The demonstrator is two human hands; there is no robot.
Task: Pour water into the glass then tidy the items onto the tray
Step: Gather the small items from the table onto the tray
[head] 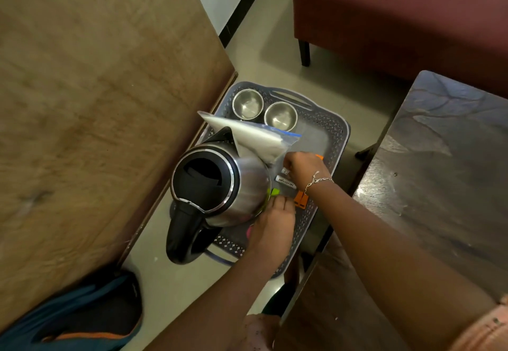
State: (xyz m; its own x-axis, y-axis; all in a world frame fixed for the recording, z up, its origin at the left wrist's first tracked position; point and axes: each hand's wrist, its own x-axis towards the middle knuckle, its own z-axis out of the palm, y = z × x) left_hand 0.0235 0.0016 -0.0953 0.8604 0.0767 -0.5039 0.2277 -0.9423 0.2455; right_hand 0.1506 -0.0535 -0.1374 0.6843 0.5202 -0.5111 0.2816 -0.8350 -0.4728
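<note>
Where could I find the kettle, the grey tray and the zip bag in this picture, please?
kettle (247,183), head view, on its steel side.
grey tray (339,136), head view, on its right rim.
zip bag (258,137), head view, on its white upper part.

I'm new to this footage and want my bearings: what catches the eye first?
The steel kettle with its black lid, standing at the near left of the grey tray. Beyond it two steel cups sit side by side at the tray's far end; the right hand grips a zip bag beside the kettle.
</note>
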